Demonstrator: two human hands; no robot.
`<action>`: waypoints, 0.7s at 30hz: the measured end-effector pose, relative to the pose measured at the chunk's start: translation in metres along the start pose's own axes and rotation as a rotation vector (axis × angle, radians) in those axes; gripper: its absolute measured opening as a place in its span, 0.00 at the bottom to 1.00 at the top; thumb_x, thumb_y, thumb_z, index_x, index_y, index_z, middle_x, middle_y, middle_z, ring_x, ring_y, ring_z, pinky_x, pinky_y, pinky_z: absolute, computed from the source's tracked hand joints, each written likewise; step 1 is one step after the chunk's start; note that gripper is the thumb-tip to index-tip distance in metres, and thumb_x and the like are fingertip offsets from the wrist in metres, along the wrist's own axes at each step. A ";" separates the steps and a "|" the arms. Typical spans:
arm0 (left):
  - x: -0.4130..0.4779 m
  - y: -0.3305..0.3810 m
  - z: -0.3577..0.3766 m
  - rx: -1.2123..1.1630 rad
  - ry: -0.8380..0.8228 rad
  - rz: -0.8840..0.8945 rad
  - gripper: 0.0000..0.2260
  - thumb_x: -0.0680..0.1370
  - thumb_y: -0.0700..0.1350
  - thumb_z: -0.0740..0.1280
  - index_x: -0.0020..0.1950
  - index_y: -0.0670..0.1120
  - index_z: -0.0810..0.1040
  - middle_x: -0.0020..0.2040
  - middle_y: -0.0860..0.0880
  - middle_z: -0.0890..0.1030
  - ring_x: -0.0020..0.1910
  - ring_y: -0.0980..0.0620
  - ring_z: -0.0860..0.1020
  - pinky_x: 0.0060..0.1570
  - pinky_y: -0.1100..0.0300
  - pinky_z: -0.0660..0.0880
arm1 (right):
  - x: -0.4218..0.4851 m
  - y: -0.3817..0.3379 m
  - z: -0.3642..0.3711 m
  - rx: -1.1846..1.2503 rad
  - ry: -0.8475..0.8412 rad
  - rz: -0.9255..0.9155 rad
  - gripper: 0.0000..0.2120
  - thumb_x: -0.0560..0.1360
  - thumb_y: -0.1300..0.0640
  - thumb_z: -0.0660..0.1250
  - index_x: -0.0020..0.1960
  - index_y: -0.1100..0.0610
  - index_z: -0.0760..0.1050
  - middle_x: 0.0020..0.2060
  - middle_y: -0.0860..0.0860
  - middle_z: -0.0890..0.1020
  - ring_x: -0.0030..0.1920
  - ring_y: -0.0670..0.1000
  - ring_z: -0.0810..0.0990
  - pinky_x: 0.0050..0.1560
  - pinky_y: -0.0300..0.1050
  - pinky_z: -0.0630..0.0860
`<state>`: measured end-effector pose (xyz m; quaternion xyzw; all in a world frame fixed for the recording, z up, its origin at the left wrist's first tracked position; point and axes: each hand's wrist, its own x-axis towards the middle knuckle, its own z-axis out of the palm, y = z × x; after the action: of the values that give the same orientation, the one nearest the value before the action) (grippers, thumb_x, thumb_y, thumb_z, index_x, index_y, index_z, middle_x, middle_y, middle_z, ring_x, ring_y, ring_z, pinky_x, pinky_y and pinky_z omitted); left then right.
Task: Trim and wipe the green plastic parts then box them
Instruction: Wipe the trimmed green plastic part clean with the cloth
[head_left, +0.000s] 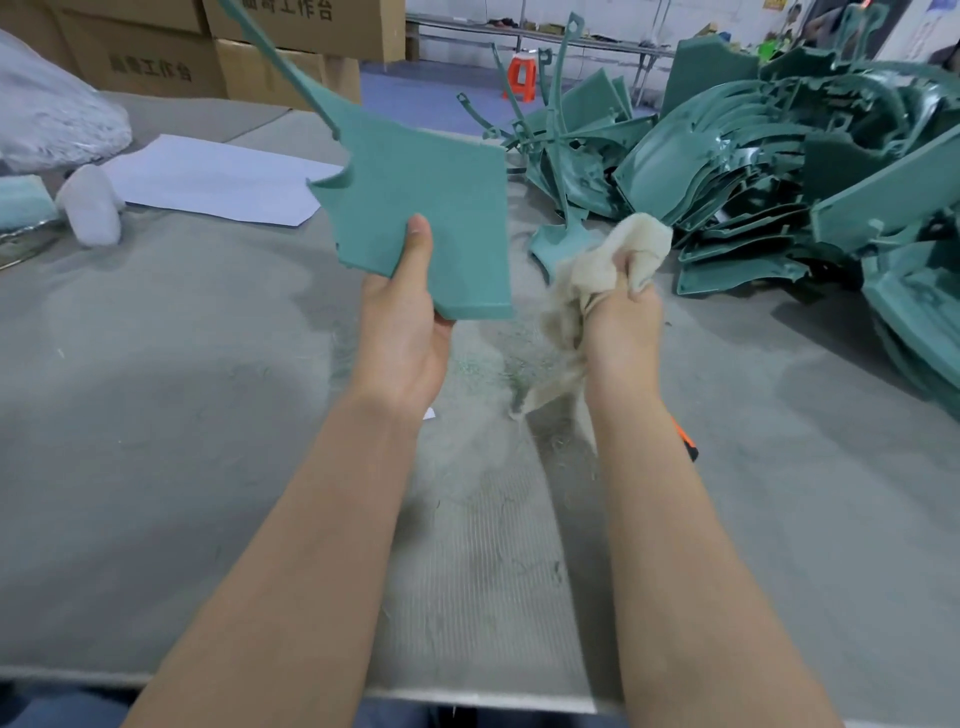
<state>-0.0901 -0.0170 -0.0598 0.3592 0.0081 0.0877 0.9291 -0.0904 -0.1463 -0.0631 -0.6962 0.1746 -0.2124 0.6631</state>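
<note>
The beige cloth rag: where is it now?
Head view, right of centre: the right hand grips the beige cloth rag, beside the flat green plastic part the left hand holds.

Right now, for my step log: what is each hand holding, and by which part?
Left hand: green plastic part, by its bottom edge, thumb on its face. Right hand: beige cloth, bunched at its middle.

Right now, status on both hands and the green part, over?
Left hand grips green part, held clear of table. Right hand clutches cloth, not touching the part. Nothing between them; pile of green parts lies far right.
</note>
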 end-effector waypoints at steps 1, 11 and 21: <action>0.001 0.001 -0.001 -0.038 0.004 -0.008 0.11 0.82 0.44 0.60 0.64 0.46 0.73 0.53 0.52 0.83 0.47 0.56 0.83 0.42 0.61 0.79 | -0.001 -0.002 -0.002 0.014 -0.022 -0.058 0.11 0.81 0.59 0.54 0.42 0.54 0.70 0.35 0.54 0.74 0.34 0.50 0.71 0.38 0.46 0.67; -0.002 0.005 0.001 -0.274 -0.038 -0.245 0.16 0.83 0.48 0.56 0.54 0.38 0.77 0.43 0.43 0.85 0.40 0.50 0.84 0.40 0.59 0.82 | -0.046 0.001 0.050 -0.144 -0.102 -0.587 0.14 0.79 0.57 0.62 0.63 0.61 0.67 0.48 0.59 0.80 0.48 0.59 0.78 0.45 0.47 0.70; -0.003 0.001 -0.002 0.332 -0.110 -0.018 0.07 0.82 0.41 0.59 0.48 0.50 0.74 0.38 0.59 0.83 0.39 0.60 0.82 0.37 0.59 0.79 | 0.012 -0.002 -0.018 0.235 0.267 -0.060 0.05 0.78 0.54 0.61 0.50 0.54 0.73 0.43 0.47 0.79 0.44 0.47 0.78 0.48 0.44 0.75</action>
<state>-0.0935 -0.0159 -0.0607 0.5117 -0.0251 0.0570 0.8569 -0.0900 -0.1677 -0.0603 -0.5844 0.2144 -0.3417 0.7041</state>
